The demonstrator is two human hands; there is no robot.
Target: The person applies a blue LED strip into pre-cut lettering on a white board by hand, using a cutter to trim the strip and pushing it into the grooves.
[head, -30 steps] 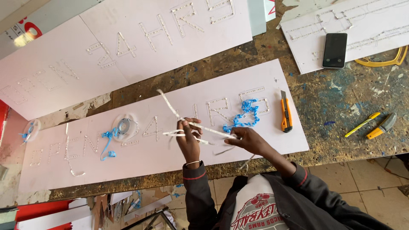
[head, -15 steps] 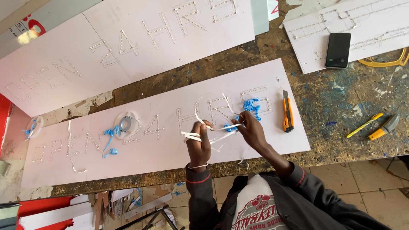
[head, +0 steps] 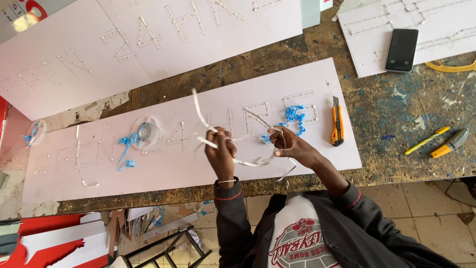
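Left hand: closed on white strip, frame centre.
Right hand: pinching same strip, apparently.
Below: white board.

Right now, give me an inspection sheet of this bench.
Surface: worn, paint-stained wooden bench.
Job's things: long white board with cut-out characters; thin white flexible strip held above it.
Clutter: orange utility knife, black phone, yellow pen, clear tape roll, blue peeled backing curls.
Grippers: left hand and right hand both grip the strip.
Cables: nothing seen.
Surroundings: more white boards, tiled floor.
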